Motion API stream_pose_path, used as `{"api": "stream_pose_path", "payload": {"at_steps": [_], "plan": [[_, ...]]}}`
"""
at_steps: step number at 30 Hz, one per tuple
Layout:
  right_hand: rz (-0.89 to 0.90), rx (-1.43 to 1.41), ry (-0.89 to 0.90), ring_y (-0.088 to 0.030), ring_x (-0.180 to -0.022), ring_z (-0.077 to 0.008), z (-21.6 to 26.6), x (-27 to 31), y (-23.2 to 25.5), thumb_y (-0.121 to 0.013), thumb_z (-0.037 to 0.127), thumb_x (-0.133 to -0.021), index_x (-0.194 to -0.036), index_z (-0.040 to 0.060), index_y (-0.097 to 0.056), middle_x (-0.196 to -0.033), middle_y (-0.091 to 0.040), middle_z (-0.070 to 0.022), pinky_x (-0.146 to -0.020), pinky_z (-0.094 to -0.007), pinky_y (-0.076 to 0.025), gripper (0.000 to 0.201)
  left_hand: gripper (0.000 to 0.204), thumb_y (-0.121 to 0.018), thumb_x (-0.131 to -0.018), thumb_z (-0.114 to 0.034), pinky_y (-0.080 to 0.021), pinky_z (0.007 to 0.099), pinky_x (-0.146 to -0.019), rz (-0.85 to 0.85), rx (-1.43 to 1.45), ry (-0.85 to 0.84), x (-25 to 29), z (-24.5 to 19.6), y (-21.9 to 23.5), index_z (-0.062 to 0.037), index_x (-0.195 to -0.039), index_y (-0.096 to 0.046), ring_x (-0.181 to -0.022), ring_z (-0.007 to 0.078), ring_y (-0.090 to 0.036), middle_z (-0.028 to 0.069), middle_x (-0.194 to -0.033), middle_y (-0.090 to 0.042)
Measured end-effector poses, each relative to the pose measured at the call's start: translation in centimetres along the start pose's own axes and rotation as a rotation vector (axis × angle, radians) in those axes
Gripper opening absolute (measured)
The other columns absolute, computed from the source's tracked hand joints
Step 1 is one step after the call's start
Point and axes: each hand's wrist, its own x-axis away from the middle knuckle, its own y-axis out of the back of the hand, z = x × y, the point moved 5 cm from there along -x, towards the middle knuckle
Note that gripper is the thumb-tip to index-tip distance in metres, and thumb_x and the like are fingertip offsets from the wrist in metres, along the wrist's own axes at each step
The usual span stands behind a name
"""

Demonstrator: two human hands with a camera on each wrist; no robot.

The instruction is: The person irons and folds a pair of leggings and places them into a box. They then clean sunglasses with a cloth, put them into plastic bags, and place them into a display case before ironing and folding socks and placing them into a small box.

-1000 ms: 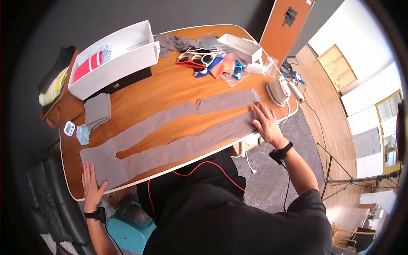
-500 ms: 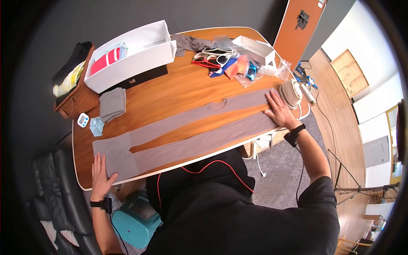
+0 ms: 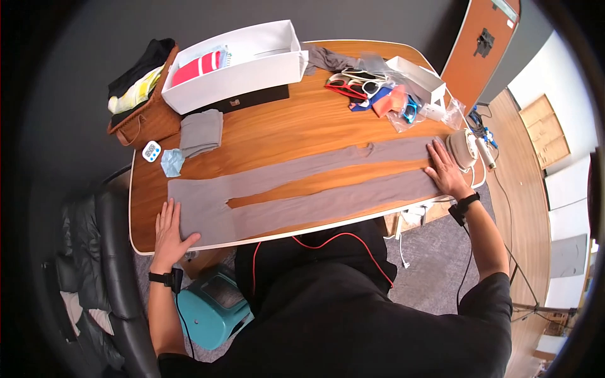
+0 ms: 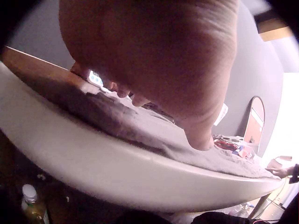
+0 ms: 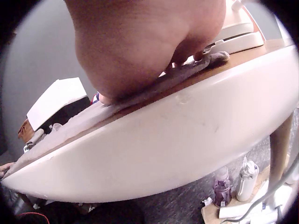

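Observation:
A pair of grey leggings lies flat and lengthwise along the front of the wooden table, waist at the left, both legs stretched to the right. My left hand rests on the waist end with fingers straight and thumb spread along the near edge. At the far end, my right hand lies with straight fingers across the leg ends, right beside a white and beige iron. In the left wrist view the palm of the left hand covers much of the fabric.
Behind the leggings are a folded grey cloth, a light blue cloth and a white timer. A white box, a brown basket and sunglasses stand farther back. A teal stool is below the table.
The head view has shifted, so table and hands appear farther right and higher. Both hands stay on the two ends of the leggings, and the legs look slightly straighter.

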Motion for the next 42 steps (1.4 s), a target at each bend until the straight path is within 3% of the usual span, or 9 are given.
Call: {"api": "stream_pose_path", "payload": {"at_steps": [8,17,42], "plan": [[-0.012,-0.001,0.008,-0.025,-0.162,-0.0423,1.0,-0.7,0.6,-0.054,0.051,-0.109,-0.168,0.0084,-0.032,-0.174,-0.027,-0.0241,-0.131,-0.0527,-0.021,0.077,0.107,-0.079,-0.088,-0.052,-0.014,0.0532,-0.133,-0.060,0.008,-0.182,-1.7,-3.2,1.0,-0.0012,-0.168,-0.030,-0.165,0.0378,-0.019,0.0200,-0.178,-0.023],[0.035,0.014,0.006,-0.020,-0.163,-0.0423,1.1,-0.9,-0.7,-0.053,0.057,-0.108,-0.171,0.0130,-0.027,-0.177,-0.021,-0.0235,-0.131,-0.0556,-0.019,0.081,0.104,-0.074,-0.093,-0.045,-0.010,0.0529,-0.134,-0.015,-0.023,-0.034,-2.6,-0.3,-2.2,-0.0033,-0.172,-0.020,-0.167,0.0362,-0.010,0.0194,-0.180,-0.012],[0.044,-0.009,-0.052,-0.019,-0.164,-0.0409,1.1,-1.1,-1.2,-0.048,0.066,-0.107,-0.172,0.0199,-0.025,-0.178,-0.018,-0.0203,-0.133,-0.0565,-0.016,0.084,0.101,-0.073,-0.095,-0.043,-0.009,0.0532,-0.134,-0.087,-0.001,-0.044,-2.2,0.8,-2.6,-0.0035,-0.171,-0.021,-0.167,0.0369,-0.011,0.0195,-0.180,-0.015]]}}
